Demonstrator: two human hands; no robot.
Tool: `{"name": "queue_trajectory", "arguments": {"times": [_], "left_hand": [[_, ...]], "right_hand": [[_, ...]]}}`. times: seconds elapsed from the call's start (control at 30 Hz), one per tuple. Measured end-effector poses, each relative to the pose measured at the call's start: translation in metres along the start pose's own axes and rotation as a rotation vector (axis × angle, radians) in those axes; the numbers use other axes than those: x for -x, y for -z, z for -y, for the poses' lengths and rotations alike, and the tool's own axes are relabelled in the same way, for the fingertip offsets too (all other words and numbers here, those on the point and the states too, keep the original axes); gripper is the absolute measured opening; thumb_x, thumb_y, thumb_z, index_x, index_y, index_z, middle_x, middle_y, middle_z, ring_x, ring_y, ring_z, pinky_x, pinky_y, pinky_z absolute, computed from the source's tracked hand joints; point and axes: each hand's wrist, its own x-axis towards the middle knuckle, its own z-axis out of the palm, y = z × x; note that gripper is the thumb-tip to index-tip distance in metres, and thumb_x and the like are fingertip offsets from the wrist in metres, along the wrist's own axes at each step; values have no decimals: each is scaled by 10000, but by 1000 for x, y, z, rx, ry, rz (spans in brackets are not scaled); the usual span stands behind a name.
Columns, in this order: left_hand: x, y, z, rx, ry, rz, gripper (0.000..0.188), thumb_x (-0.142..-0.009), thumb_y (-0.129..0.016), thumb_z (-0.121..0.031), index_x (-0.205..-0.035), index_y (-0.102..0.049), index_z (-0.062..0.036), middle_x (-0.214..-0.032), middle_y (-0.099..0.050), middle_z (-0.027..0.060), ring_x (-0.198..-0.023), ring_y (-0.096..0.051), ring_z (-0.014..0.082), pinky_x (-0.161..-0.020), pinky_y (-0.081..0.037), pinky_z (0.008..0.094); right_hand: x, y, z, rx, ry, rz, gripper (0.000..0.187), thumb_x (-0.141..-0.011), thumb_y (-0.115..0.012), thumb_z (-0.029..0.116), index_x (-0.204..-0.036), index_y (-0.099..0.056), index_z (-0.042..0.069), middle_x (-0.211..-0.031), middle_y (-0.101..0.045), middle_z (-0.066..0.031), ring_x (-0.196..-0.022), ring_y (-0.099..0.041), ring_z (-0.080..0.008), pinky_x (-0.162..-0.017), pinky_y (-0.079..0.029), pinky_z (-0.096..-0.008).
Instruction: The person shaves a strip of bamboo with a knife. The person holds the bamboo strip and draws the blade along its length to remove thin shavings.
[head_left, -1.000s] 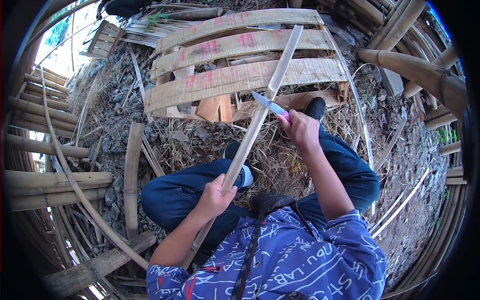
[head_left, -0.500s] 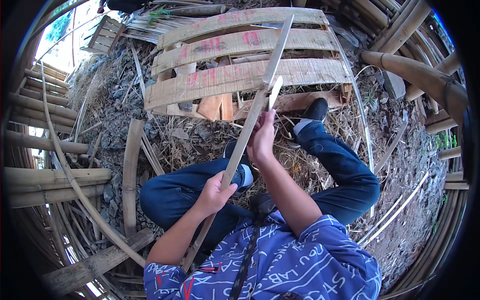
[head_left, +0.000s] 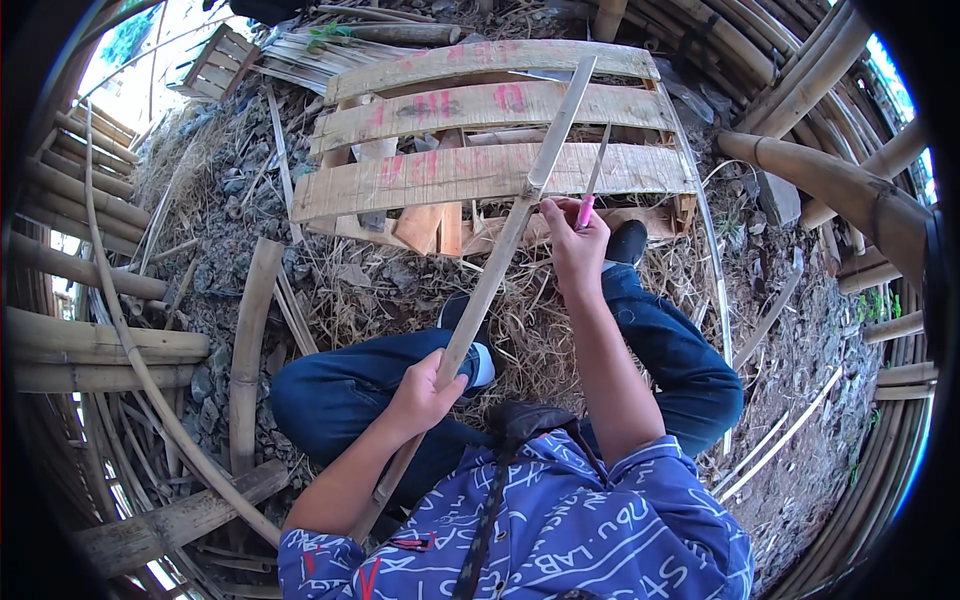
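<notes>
My left hand (head_left: 425,398) is closed round the lower part of a long split bamboo strip (head_left: 500,262). The strip slants from beside my body up to the right, its far end above the wooden pallet (head_left: 410,192). In my right hand (head_left: 577,250) is a knife (head_left: 598,165) with a pink handle, its slim blade pointing away from me. The blade stands to the right of the strip, apart from it. My right fingertips are close beside the strip's node, and I cannot tell whether they touch it.
My bent legs (head_left: 670,350) frame straw-littered ground. Bamboo poles (head_left: 830,175) crowd the right side, and more poles (head_left: 110,340) line the left. A thick bamboo piece (head_left: 252,350) lies left of my knee. A slatted crate (head_left: 218,62) stands at the far left.
My right hand has moved right and slightly forward, and the knife has swung from against the strip to apart from it. My left hand keeps its hold on the strip.
</notes>
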Motion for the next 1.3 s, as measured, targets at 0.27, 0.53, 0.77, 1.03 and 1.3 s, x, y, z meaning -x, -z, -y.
{"name": "queue_trajectory", "arguments": {"times": [0.27,0.53,0.77,1.03,1.3], "left_hand": [[1,0,-13,108,29,39,157,-862,-608,-94,-982,-558,-6,-715,-477,-59,-636,-410,12,-551,-354,192],[5,-2,-12,200,17,100,72,-873,-582,-77,-916,-532,-48,-689,-447,-67,-610,-407,4,-518,-345,194],[5,5,-10,207,2,-20,185,-872,-594,-114,-1020,-547,-13,-693,-455,-58,-611,-399,16,-533,-353,202],[-8,6,-24,158,-19,-140,225,-875,-654,-216,-881,-525,-30,-668,-442,-56,-617,-390,21,-529,-348,212],[-9,2,-32,331,90,-123,250,-910,-609,-260,-879,-480,-48,-525,-463,-23,-378,-471,50,-326,-374,210]], "right_hand": [[6,0,21,-742,-651,-72,325,-913,-584,155,-651,-392,169,-488,-260,86,-359,-197,-56,-352,-167,-242],[12,29,28,-802,-494,-150,235,-904,-591,147,-726,-438,155,-519,-286,87,-385,-220,-58,-379,-181,-243],[-23,113,94,-422,-87,-275,200,-882,-634,105,-726,-507,101,-498,-347,65,-357,-226,-32,-345,-163,-229],[1,105,52,73,-41,-141,353,-875,-611,62,-1219,-567,0,-537,-354,105,-415,-283,8,-386,-172,-190],[47,94,40,350,-194,227,398,-946,-553,280,-627,-558,42,-554,-469,32,-497,-370,-44,-472,-268,-225]]}}
